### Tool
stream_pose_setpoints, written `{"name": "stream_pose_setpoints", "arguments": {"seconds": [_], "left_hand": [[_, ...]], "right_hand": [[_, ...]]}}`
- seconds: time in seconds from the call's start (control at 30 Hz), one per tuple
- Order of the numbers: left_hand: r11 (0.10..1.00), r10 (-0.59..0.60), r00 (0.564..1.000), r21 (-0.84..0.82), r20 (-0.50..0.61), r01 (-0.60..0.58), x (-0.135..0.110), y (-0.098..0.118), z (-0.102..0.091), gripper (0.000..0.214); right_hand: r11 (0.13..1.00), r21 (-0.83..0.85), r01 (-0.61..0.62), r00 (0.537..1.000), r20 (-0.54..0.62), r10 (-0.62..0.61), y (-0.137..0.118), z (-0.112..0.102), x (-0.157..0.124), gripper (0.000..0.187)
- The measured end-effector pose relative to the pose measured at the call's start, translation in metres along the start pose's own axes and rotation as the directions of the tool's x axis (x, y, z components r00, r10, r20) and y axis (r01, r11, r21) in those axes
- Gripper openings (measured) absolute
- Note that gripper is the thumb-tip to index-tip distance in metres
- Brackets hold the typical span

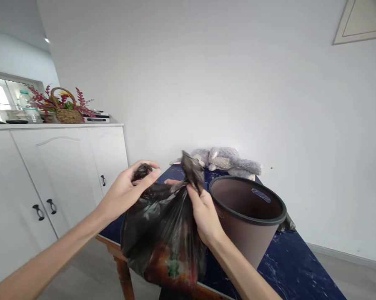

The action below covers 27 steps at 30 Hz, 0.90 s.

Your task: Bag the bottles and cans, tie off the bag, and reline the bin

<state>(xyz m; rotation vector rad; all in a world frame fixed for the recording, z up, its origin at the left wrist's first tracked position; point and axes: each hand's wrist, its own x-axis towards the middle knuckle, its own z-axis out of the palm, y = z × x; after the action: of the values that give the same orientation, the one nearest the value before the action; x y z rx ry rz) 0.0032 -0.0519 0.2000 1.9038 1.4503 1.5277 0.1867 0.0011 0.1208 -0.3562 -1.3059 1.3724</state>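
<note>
A filled black plastic garbage bag (163, 233) hangs between my hands at the near edge of the table. Orange and green contents show dimly through its thin film. My right hand (203, 212) grips the bag's gathered neck, and a twisted end of film sticks up above the fingers. At the bag's left upper corner, my left hand (138, 183) curls round a bunched piece of the film. Just right of the bag stands a brown trash can (247, 233) with a dark rim, upright on the table; its visible inside holds no liner.
Grey plush toys (222, 160) lie at the far end of the blue marbled table (288, 258), against the wall. Behind the can is some black plastic (287, 224). White cabinets (66, 166) on the left carry a flower basket (68, 114) and a plastic bottle (31, 109).
</note>
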Motion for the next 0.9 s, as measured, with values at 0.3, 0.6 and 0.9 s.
{"name": "stream_pose_setpoints", "arguments": {"seconds": [0.3, 0.6, 0.9], "left_hand": [[0.925, -0.071, 0.988, 0.381, 0.138, 0.014, -0.029, -0.043, -0.007, 0.030], [0.917, -0.012, 0.978, 0.392, 0.210, -0.073, -0.038, -0.039, 0.009, 0.029], [0.913, -0.003, 0.942, 0.386, 0.334, -0.134, -0.044, -0.003, 0.011, 0.028]], "right_hand": [[0.795, 0.601, -0.082, 0.996, 0.018, 0.089, -0.009, -0.007, 0.011, 0.027], [0.934, 0.190, -0.303, 0.950, -0.011, 0.311, 0.012, 0.019, 0.019, 0.034], [0.783, -0.587, 0.208, 0.905, 0.420, 0.075, 0.037, 0.030, 0.005, 0.115]]}}
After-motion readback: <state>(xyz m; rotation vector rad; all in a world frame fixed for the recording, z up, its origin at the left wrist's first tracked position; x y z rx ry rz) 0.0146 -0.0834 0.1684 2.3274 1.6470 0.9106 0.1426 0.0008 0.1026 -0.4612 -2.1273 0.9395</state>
